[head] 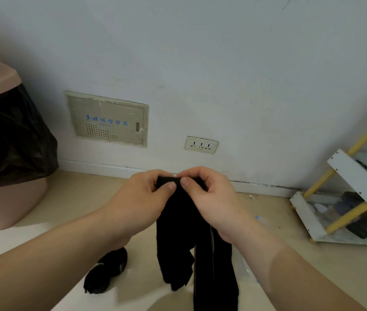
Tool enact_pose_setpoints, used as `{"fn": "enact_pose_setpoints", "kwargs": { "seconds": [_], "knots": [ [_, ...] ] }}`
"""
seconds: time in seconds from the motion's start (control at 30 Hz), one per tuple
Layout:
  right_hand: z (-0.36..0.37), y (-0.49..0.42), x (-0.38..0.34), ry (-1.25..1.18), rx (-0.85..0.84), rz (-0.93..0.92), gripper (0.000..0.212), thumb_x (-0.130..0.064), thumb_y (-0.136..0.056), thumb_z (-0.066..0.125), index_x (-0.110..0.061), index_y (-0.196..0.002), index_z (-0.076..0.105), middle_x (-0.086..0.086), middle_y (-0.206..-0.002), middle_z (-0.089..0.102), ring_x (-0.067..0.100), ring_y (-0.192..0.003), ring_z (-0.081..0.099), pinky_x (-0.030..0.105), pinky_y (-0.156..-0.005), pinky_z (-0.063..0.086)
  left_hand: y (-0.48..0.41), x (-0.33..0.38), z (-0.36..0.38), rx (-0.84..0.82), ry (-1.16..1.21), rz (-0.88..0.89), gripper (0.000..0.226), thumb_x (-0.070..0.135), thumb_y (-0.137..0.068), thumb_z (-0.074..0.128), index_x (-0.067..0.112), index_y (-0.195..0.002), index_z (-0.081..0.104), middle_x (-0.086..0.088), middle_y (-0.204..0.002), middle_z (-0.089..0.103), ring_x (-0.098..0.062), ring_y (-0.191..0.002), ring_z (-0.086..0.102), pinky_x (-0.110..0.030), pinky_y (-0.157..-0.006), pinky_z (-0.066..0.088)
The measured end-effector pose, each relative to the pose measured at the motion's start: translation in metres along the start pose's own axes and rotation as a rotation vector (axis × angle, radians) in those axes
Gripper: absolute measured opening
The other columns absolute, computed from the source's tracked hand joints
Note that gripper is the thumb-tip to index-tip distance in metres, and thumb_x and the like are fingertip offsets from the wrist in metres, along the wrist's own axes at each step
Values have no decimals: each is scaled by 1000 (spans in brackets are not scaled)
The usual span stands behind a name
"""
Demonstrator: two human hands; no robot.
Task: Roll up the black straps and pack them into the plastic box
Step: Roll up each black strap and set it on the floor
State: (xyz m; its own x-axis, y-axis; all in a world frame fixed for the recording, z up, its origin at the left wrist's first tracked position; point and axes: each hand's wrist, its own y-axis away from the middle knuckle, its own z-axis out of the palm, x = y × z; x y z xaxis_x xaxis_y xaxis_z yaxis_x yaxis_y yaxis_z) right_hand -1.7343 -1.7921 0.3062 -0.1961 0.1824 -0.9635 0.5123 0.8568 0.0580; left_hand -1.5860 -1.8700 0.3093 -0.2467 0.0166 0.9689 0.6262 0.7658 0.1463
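Observation:
A long black strap (pixel 178 239) hangs down in front of me, its top end held up near the base of the wall. My left hand (pixel 142 198) pinches that end from the left with thumb and fingers. From the right, my right hand (pixel 209 196) pinches the same end, the two thumbs almost touching. The strap's loose lengths dangle below the hands toward the floor. Two rolled black straps (pixel 106 272) lie on the floor at the lower left. A clear plastic box (pixel 245 263) shows only partly behind my right forearm.
A pink bin (pixel 9 198) lined with a black bag stands at the left. At the right stands a white and yellow rack (pixel 355 198) holding dark items. The white wall carries a panel box (pixel 108 120) and a power socket (pixel 201 145).

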Motion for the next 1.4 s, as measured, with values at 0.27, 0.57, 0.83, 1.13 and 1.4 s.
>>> {"fn": "enact_pose_setpoints", "kwargs": {
  "seconds": [0.27,0.57,0.83,1.13,1.4],
  "knots": [
    [-1,3,-4,-135,-1,-26,19,-14,-96,73,-29,-107,78,2,-95,81,17,-89,78,34,-79,63,-4,-1,-1,94,-103,265,26,10,-104,60,28,-107,77,12,-89,78,-1,-83,72,-14,-74,51],
    [1,5,-7,-20,39,-153,21,-10,-92,70,-31,-91,71,-1,-86,77,13,-78,71,40,-76,62,3,3,-2,13,141,95,23,14,-106,61,27,-110,79,-10,-96,81,-23,-85,76,-36,-76,61],
    [-2,10,-10,71,15,-244,25,-3,-90,68,-28,-92,71,-7,-87,77,12,-83,73,28,-76,61,1,5,-2,-213,376,-176,51,50,-112,38,20,-120,78,-23,-123,74,-36,-110,74,-55,-108,52],
    [5,11,-10,-164,53,-68,40,7,-88,64,-30,-83,76,5,-96,78,23,-92,73,42,-83,62,0,5,8,-78,382,-126,34,35,-109,55,11,-112,80,-23,-114,77,-34,-103,76,-41,-93,56],
    [-2,6,-14,-460,-135,185,34,-37,-104,63,-8,-119,74,10,-107,79,26,-100,77,45,-93,61,1,9,5,-9,352,-115,32,33,-110,54,13,-109,79,-14,-99,81,-29,-88,79,-35,-72,62]
  ]
}}
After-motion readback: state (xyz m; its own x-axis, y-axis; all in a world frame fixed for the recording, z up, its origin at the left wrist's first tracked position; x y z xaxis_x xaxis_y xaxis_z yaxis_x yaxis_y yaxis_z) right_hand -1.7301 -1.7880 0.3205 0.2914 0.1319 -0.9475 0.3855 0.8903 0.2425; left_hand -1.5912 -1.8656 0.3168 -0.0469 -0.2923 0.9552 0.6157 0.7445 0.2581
